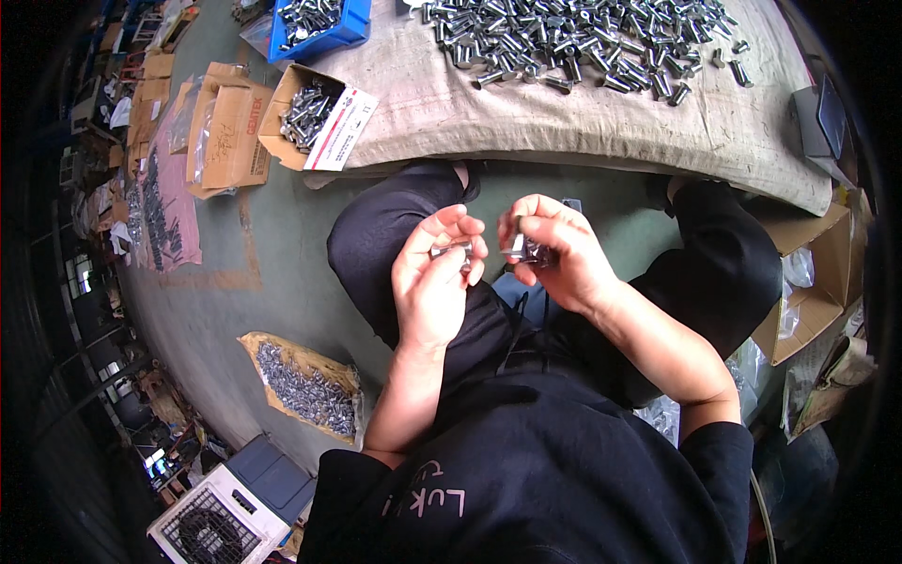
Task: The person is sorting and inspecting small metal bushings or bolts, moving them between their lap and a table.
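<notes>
Pinching a small metal part in the curled fingers of my left hand, I have my right hand half closed around a few shiny pieces, just apart over my lap, probably to see both. The metal heap lies spread on the cloth-covered desk, presumably for easy reach.

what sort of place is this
Probably a workshop or small factory floor: a heap of metal bolts on a cloth-covered table, a blue bin of metal parts, and a cardboard box filled with more.
</notes>
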Demonstrator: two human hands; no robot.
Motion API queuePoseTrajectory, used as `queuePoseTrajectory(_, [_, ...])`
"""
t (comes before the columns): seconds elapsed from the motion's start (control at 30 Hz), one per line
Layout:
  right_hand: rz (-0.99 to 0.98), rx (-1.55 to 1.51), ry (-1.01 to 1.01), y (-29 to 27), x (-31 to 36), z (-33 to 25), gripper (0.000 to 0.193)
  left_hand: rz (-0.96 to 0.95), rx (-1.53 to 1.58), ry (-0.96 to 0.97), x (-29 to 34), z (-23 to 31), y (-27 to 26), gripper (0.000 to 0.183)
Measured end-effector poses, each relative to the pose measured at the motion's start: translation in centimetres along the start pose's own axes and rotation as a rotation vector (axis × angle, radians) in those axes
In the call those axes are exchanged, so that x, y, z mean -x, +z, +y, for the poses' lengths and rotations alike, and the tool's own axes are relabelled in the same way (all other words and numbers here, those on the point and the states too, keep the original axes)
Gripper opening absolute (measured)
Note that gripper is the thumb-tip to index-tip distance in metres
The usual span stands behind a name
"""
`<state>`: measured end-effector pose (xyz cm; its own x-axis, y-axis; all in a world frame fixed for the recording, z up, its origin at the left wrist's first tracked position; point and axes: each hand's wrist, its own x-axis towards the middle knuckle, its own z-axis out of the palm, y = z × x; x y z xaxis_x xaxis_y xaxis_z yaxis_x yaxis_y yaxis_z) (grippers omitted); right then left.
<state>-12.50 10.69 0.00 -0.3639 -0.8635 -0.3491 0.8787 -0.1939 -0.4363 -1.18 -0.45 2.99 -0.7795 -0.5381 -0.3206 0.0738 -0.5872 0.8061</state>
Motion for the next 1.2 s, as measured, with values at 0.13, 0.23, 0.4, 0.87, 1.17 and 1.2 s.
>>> queuePoseTrajectory(0.13, [-0.054,-0.174,0.121,-0.2,-0.2,-0.2,0.016,-0.014,0.095,-0.062,0.0,0.4,0.5,0.031])
queuePoseTrajectory(0.23, [-0.072,-0.013,0.164,-0.1,0.2,-0.3,0.015,0.015,0.005,-0.010,0.2,0.2,0.7,0.033])
queuePoseTrajectory(0.4, [-0.052,0.115,0.238,0.1,0.2,0.2,0.015,-0.094,-0.242,0.081,0.4,-0.2,0.2,0.034])
queuePoseTrajectory(0.87, [-0.038,0.111,0.159,-0.1,0.0,-0.2,0.015,-0.020,-0.350,0.141,0.6,-0.3,1.2,0.034])
queuePoseTrajectory(1.17, [0.008,0.206,-0.058,-0.3,0.1,0.3,0.018,0.057,-0.251,0.052,0.5,-0.4,0.0,0.024])
queuePoseTrajectory(1.2, [0.008,0.206,-0.058,-0.3,0.1,0.3,0.018,0.057,-0.251,0.052,0.5,-0.4,-0.1,0.024])
